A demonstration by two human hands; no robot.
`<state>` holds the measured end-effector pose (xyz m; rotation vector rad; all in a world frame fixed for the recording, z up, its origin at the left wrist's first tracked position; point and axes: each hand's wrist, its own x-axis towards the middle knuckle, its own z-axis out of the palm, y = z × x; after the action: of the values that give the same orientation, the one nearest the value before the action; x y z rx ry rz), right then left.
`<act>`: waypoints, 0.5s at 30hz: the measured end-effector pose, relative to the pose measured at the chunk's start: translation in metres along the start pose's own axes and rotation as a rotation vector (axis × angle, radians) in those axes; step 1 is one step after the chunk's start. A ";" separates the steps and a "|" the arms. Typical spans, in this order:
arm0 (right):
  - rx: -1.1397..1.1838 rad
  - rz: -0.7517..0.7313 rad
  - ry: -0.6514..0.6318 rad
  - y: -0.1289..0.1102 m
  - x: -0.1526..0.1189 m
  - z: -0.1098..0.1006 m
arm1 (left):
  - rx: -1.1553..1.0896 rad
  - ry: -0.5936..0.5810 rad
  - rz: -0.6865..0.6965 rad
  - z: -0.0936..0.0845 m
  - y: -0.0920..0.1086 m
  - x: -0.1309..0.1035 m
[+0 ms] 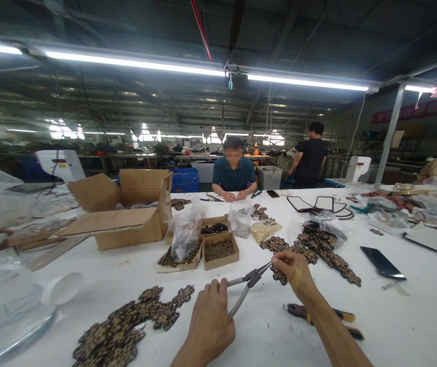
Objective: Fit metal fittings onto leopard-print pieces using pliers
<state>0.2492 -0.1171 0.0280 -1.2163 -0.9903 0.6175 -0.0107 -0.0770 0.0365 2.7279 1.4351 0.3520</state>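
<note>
My left hand (212, 318) is closed round the grey handles of long-nosed pliers (252, 278), whose tips point up and right. My right hand (294, 272) is pinched at the plier tips; what lies between its fingers is too small to make out. Beneath and behind it spreads a pile of leopard-print pieces (331, 252). Another heap of leopard-print pieces (122, 331) lies left of my left hand. Beyond the pliers stands a small cardboard box (221, 263) of little metal parts. A second pair of pliers (306, 313), with black and yellow handles, lies beside my right forearm.
A large open carton (130, 237) stands at the left, near a clear plastic bag (7, 306). A black phone (382, 262) lies at the right. Across the white table (256, 326) sits a person (234, 171); another person (310, 155) stands behind.
</note>
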 end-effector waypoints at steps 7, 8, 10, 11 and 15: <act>-0.175 0.019 -0.074 0.016 0.006 -0.008 | -0.109 -0.086 -0.015 -0.005 0.001 -0.002; -0.194 0.022 -0.080 0.018 0.006 -0.008 | -0.146 -0.096 -0.019 -0.005 0.000 -0.002; -0.204 0.040 -0.098 0.021 0.006 -0.009 | -0.224 -0.119 -0.023 -0.005 -0.001 -0.002; -0.198 0.053 -0.109 0.022 0.006 -0.010 | -0.260 -0.132 -0.027 -0.006 -0.002 -0.002; -0.167 0.118 -0.175 0.027 0.003 -0.012 | -0.395 -0.182 -0.056 -0.010 -0.004 -0.001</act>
<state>0.2642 -0.1127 0.0023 -1.3937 -1.1399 0.7554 -0.0165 -0.0760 0.0458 2.3355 1.2386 0.3325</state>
